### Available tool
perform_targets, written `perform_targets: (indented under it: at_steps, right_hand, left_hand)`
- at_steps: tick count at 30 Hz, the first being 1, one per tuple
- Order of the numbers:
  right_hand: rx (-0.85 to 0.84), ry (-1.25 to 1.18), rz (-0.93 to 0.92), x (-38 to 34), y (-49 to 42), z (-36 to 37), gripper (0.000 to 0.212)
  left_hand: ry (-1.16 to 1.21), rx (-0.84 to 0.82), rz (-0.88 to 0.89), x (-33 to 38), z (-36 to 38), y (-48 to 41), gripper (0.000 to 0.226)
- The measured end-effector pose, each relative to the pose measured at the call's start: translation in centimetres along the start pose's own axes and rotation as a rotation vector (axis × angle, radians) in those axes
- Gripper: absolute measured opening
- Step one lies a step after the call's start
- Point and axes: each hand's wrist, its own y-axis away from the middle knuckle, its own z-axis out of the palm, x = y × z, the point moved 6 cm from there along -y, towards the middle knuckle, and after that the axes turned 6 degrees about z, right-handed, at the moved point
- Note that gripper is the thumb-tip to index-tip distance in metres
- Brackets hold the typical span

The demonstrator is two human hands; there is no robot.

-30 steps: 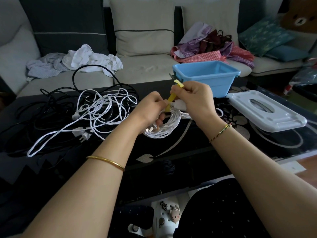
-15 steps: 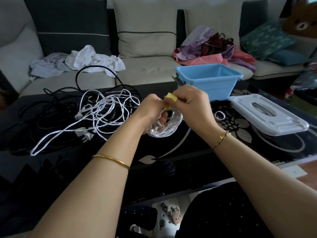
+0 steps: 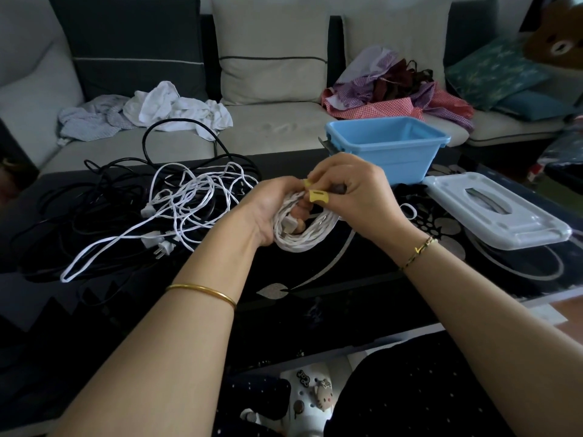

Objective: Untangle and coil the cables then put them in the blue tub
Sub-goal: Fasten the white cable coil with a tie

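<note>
1. The left hand (image 3: 271,209) grips a coiled white cable (image 3: 303,241) above the black table (image 3: 315,279).
2. The right hand (image 3: 356,197) pinches a yellow tie (image 3: 318,196) on the coil; the tie's marking is too small to read.
3. The blue tub (image 3: 388,152) stands open-topped just behind the hands.
4. Tangled cables (image 3: 189,197) lie to the left, and a white lid (image 3: 498,209) lies near the right edge.

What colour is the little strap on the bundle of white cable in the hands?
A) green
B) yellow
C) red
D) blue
B: the strap over the coiled white cable is yellow. The right hand pinches it while the left hand grips the coil.
</note>
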Motion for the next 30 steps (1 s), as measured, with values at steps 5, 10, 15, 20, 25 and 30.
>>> perform_targets:
  at_steps: [5,10,15,20,25,30]
  right_hand:
    - [-0.012,0.07,0.005,-0.1,-0.2,0.0,0.009]
    - [-0.064,0.137,-0.025,-0.7,0.1,0.0,0.016]
    - [-0.232,-0.034,0.182,0.1,0.1,0.3,0.04]
    - [-0.069,0.018,0.243,0.3,-0.4,-0.3,0.01]
    - [-0.151,0.213,0.246,0.4,-0.7,0.1,0.018]
    - [-0.175,0.308,0.188,0.0,-1.0,0.5,0.025]
  left_hand:
    - [0.033,0.014,0.028,0.5,0.1,0.1,0.031]
    - [-0.042,0.022,0.087,1.0,-0.2,0.0,0.027]
    - [-0.127,0.094,0.195,1.3,-1.2,-0.4,0.025]
    - [-0.191,0.032,0.207,1.4,-0.8,-0.7,0.03]
    - [-0.354,0.0,0.22,1.0,-0.2,-0.9,0.036]
    - [-0.39,0.048,0.261,1.5,-0.2,-0.5,0.029]
